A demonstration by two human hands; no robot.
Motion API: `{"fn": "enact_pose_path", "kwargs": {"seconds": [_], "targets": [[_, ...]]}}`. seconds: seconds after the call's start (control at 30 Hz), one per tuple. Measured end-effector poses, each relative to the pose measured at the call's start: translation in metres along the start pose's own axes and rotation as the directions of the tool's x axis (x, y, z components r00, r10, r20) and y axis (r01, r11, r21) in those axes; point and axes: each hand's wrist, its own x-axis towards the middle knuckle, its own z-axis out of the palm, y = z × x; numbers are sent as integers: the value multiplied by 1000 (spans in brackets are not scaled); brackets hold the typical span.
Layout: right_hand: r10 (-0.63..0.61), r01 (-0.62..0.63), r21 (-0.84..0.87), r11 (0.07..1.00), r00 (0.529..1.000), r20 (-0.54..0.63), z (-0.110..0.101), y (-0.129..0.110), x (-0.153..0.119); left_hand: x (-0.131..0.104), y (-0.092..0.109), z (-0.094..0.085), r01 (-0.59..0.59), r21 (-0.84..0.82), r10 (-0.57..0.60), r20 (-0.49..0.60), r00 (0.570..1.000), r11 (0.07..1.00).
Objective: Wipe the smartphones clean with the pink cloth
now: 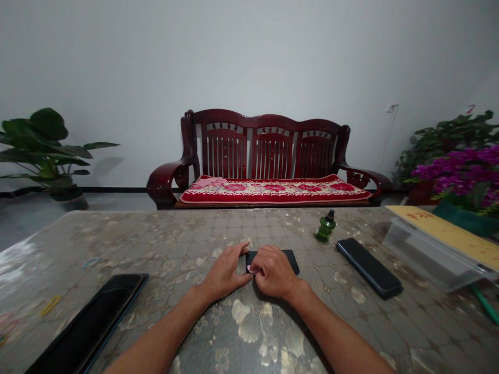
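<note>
A: In the head view, where's the dark phone (291,261)?

B: Flat on the patterned table (268,223), partly under the right hand (273,272) and set crosswise in front of the person — handy for both hands, I'd judge.

A: And the grips?

B: The left hand (224,274) is spread, thumb and fingers apart about the phone's left end, probably to steady it. The right is curled over a small pale-pink scrap (250,269) there; whether it pinches or merely presses that, I can't tell.

A: What's nearby?

B: A green bottle (325,228) stands upright to the right, a black oblong object (368,267) beside it — perhaps set aside for elbow room.
</note>
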Motion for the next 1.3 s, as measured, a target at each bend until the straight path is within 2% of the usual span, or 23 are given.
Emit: {"fn": "enact_pose_path", "kwargs": {"seconds": [0.17, 0.33, 0.5, 0.57, 0.73, 0.83, 1.03, 1.1, 1.3], "targets": [[61, -60, -22, 998, 998, 21, -7, 4, -4, 0, 1, -1, 10, 10, -10, 24, 1000, 1000], [152, -152, -121, 981, 988, -10, -11, 4, -8, -1, 0, -2, 9, 5, -9, 30, 1000, 1000], [29, -26, -104, 994, 999, 27, -8, -3, -11, -1, 0, -2, 8, -2, -7, 22, 1000, 1000], [26, -23, -89, 996, 999, 32, -9, -3, -12, -1, 0, -1, 7, -7, -7, 16, 1000, 1000], [231, -229, -173, 958, 973, -6, -17, 13, -12, -1, 1, -4, 0, -8, 1, 32, 999, 1000], [283, -284, -204, 937, 958, -37, -20, 19, -14, -1, 3, -5, 6, -11, -5, 45, 999, 1000], [126, -123, -145, 982, 992, 12, -14, 6, -18, 0, 3, -3, 13, -4, -13, 44, 999, 1000], [117, -115, -135, 984, 993, 7, -13, 5, -19, -1, 2, -3, 7, -2, -7, 42, 999, 1000], [286, -304, -200, 931, 951, -113, -16, 26, -19, 0, 4, -6, 15, 4, -15, 63, 998, 1000]]}}
